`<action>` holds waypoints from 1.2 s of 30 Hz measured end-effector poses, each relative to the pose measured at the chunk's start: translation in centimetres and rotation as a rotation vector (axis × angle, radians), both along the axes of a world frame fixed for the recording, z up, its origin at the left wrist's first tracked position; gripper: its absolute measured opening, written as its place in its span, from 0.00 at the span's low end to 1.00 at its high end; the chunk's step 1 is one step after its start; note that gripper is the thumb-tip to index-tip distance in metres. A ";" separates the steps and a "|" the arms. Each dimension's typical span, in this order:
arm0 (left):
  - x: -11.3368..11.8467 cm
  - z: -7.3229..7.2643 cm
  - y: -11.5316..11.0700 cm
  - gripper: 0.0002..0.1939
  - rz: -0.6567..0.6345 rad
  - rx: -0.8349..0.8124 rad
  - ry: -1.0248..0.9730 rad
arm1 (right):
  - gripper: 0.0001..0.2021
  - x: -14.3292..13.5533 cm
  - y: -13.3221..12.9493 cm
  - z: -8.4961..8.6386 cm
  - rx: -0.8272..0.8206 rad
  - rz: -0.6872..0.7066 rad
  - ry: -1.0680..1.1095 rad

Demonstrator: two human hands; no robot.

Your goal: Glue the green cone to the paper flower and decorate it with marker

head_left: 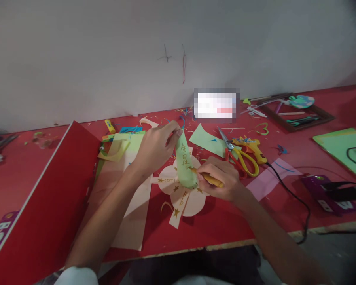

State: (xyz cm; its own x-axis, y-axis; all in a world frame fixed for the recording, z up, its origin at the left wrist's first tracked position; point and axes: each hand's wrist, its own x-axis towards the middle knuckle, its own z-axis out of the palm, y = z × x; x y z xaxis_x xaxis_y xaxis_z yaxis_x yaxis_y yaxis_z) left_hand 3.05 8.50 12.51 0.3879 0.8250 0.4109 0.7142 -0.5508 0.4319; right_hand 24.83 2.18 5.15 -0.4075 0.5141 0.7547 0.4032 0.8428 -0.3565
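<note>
My left hand (161, 144) pinches the top end of a light green paper strip (184, 158) with brown handwriting on it. In my right hand (222, 180) is a yellow-orange pen (210, 179), its tip against the writing on the strip. The strip's lower end curls over the middle of a pale paper flower (192, 206), which lies flat on the table. Pale strips with gold stars and lettering, such as one paper strip (175, 213), cross the petals. The fingers of my right hand wrap the pen's barrel.
Scissors (243, 158) and a yellow glue gun (255, 148) with a black cord lie to the right. A red divider board (47, 206) stands at left. Pale paper (136, 221), a pink sheet (271, 178), a purple box (326, 194) and a brown frame (307, 126) surround the work.
</note>
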 end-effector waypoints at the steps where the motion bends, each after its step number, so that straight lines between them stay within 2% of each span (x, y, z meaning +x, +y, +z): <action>1: 0.0 0.0 0.0 0.08 0.000 0.000 0.001 | 0.08 0.0 0.0 0.0 -0.003 -0.008 0.008; 9: -0.1 -0.3 0.1 0.08 0.003 -0.001 -0.004 | 0.09 -0.1 0.0 0.0 -0.018 0.069 -0.026; 15: -0.1 -0.3 0.1 0.09 0.034 0.018 0.057 | 0.08 0.4 -0.1 -0.2 -0.040 0.018 0.034; 18: -0.1 -0.3 0.0 0.10 0.057 0.030 0.092 | 0.09 0.7 -0.6 -0.2 -0.069 0.040 0.084; 22: 0.1 -0.6 0.1 0.10 0.103 0.050 0.142 | 0.09 0.0 -1.4 0.1 -0.036 0.104 -0.050; 27: 0.0 -0.8 0.3 0.11 0.135 0.034 0.157 | 0.09 -0.9 -1.6 0.3 0.063 0.082 -0.163; 31: -0.2 0.4 -0.6 0.10 0.113 0.083 0.122 | 0.12 -0.6 -1.7 -0.1 0.044 0.072 0.003; 36: -0.1 1.9 -2.1 0.13 0.182 0.152 0.124 | 0.13 -0.2 -1.9 -0.3 -0.070 0.091 0.230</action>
State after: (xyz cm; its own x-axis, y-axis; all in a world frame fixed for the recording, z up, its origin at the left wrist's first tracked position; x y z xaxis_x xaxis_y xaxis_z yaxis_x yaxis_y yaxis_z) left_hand 2.92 6.37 14.40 0.2936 0.8183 0.4942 0.8498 -0.4602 0.2571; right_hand 24.68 0.32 4.88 -0.2762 0.5374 0.7968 0.2286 0.8420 -0.4886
